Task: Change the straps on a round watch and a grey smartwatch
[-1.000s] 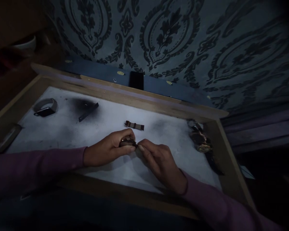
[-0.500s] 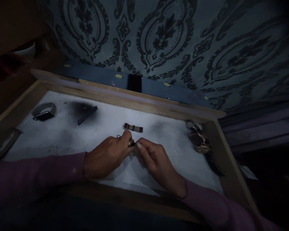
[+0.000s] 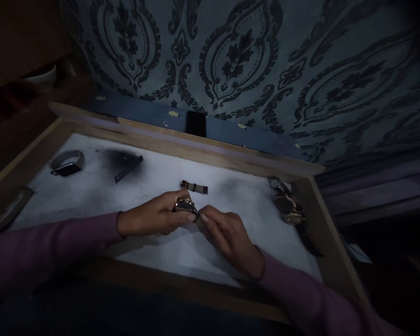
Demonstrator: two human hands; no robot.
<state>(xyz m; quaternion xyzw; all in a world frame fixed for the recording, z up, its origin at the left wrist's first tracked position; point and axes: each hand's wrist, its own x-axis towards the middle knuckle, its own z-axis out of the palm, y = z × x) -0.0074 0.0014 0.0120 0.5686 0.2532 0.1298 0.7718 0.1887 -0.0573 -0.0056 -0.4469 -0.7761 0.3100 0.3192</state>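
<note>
A wristwatch with a gold-coloured case and a dark dial is gripped in my left hand, fingers behind it and thumb along its lower edge. The dial faces up towards me. My right hand is closed in a pinch right at the watch's right end; a small dark piece shows by the fingertips, but what they hold is mostly hidden. Just beyond the hands, a short watch strap piece with a buckle lies flat on the white lining.
A shallow wooden drawer surrounds the work. Inside are a smartwatch and a dark flat bar at left, a greyish case in the left corner, and several watches along the right side. A black phone-like object stands behind the far edge.
My left hand has turned the watch so that its dial now shows, and the left thumb has come to its near side. The right hand stays pinched beside it.
</note>
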